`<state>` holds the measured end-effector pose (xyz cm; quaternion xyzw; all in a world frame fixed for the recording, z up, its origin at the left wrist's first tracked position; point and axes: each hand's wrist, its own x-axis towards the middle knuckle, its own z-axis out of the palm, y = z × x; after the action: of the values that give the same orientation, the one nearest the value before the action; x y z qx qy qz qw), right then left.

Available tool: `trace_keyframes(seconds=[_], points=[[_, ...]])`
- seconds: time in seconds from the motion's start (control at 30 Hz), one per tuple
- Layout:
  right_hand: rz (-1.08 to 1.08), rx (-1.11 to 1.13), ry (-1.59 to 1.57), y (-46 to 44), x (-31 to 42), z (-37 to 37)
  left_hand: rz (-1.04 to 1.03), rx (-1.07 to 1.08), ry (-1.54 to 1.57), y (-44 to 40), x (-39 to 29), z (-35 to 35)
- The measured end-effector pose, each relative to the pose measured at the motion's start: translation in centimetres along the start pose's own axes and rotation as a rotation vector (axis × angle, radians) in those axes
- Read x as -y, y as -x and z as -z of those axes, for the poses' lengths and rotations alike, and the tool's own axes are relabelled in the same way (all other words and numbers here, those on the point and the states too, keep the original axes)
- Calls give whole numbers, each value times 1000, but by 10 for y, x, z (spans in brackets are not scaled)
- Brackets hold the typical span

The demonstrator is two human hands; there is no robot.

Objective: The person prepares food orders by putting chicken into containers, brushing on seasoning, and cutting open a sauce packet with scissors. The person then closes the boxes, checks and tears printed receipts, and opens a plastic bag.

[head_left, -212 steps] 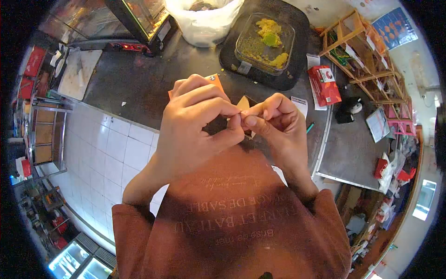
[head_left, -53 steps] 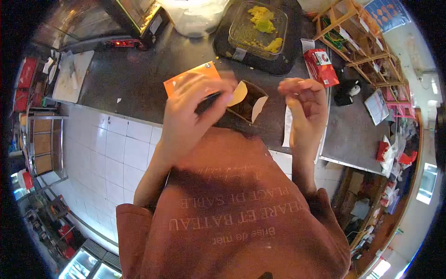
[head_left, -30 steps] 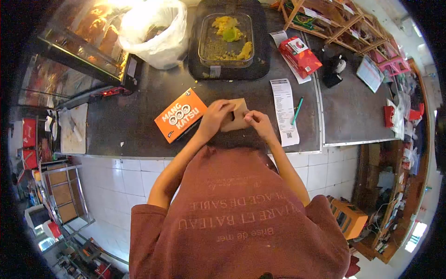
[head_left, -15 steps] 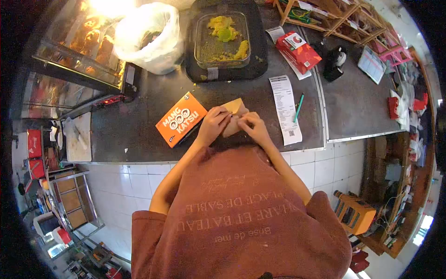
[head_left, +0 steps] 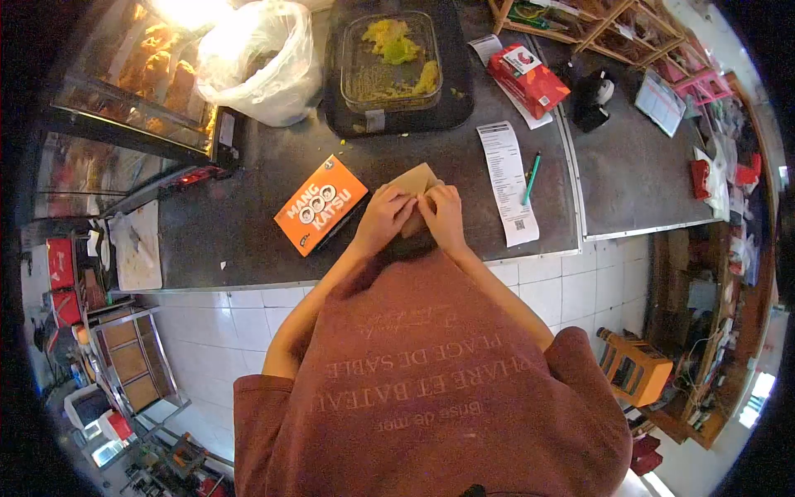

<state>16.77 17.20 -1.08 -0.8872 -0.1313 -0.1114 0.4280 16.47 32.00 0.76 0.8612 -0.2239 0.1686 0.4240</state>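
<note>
Between my hands is a piece of folded brown paper, close to the counter's front edge, perhaps a small paper bag. My left hand pinches its lower left part. On the other side, my right hand has its fingers bent and pressed on the paper, the fingertips of both hands nearly meeting. Part of the paper is hidden under the fingers. Left of my left hand lies an orange box printed "MANG KATSU". To the right of my right hand are a long printed receipt and a green pen.
A glass dish with yellow crumbs sits on a black tray at the back. Beside it stands a bin lined with white plastic. A lit food display case is at left. A red box lies at back right.
My right hand has shifted left, closer to my left hand, and its fingers press on the paper. The paper's pointed top flap now looks flatter. The view has shifted slightly.
</note>
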Motion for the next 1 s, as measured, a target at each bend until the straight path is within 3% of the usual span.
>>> trace_keyframes(seconds=[0.27,0.4,0.47,0.6,0.77,0.87,0.9,1.0], points=[[106,-42,117,6,2,-6,283,83,15,-19,-12,11],[171,-178,123,7,3,-5,212,85,-57,-17,-14,11],[83,-165,60,7,7,-5,196,92,-64,-16,-11,12],[93,-97,129,8,5,-5,300,196,34,-23,-5,16],[144,-112,-13,8,-1,-3,368,355,80,-31,3,17],[150,-94,-66,6,-3,1,220,220,41,-10,14,4],[148,-85,-78,6,-3,2,33,169,-58,-7,11,4],[130,-67,-48,4,-2,3,22,182,-211,0,11,-1]])
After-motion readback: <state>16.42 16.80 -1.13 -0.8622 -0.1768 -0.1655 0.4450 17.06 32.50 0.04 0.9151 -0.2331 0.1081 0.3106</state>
